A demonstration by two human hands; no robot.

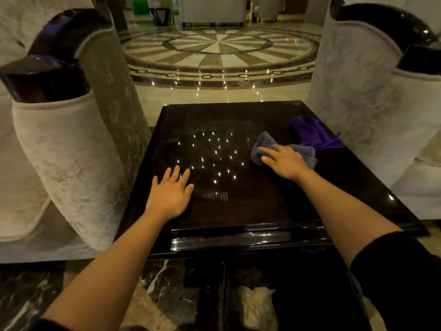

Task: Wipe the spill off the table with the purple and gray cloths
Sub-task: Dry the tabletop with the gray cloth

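A dark glossy square table (238, 206) fills the middle of the view, with ceiling lights mirrored on its top. The crumpled gray cloth (265, 142) lies right of centre, and my right hand (284, 161) presses flat on it with fingers spread. Behind it, near the right edge, the purple cloth (315, 133) lies bunched and untouched. My left hand (170, 193) rests flat on the bare tabletop at the front left, fingers apart, holding nothing. I cannot make out a spill on the dark surface.
Pale upholstered armchairs with dark glossy armrests stand close on both sides, one at the left (62, 144) and one at the right (372, 103). Polished marble floor with a round inlay (219, 46) stretches beyond the table.
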